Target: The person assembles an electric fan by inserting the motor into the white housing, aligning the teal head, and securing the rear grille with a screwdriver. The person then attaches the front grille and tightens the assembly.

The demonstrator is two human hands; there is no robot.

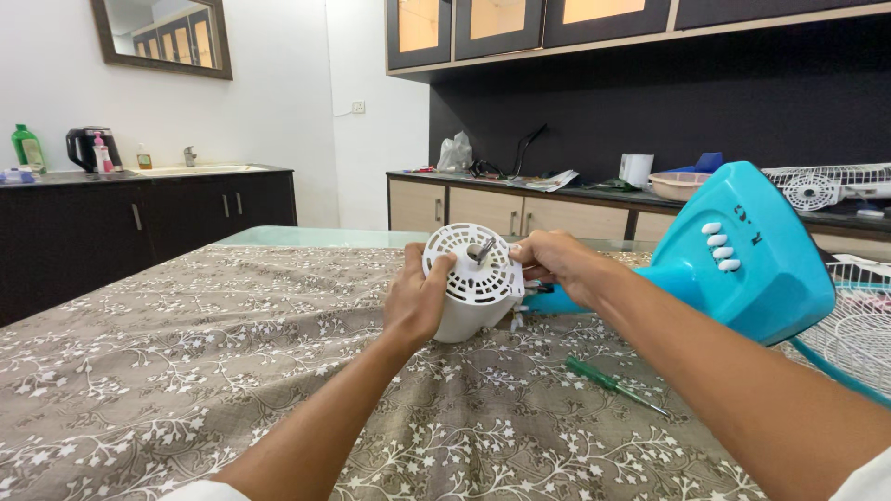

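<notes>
Housing (469, 283) off fan: we're gripping it, left hand (418, 297) and right hand (554, 264) both clamped; grille (858, 320) off, screwdriver (613, 383) lying idle.

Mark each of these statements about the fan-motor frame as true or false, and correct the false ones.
1. The left hand grips the white motor housing. True.
2. The right hand holds the green screwdriver. False: the screwdriver lies on the patterned tablecloth, under the right forearm, and the hand is at the housing's rear.
3. The fan base is red. False: it is turquoise blue with white buttons.
4. A metal shaft sticks out of the housing's vented face. True.
5. A black kettle stands on the far left counter. True.
</notes>
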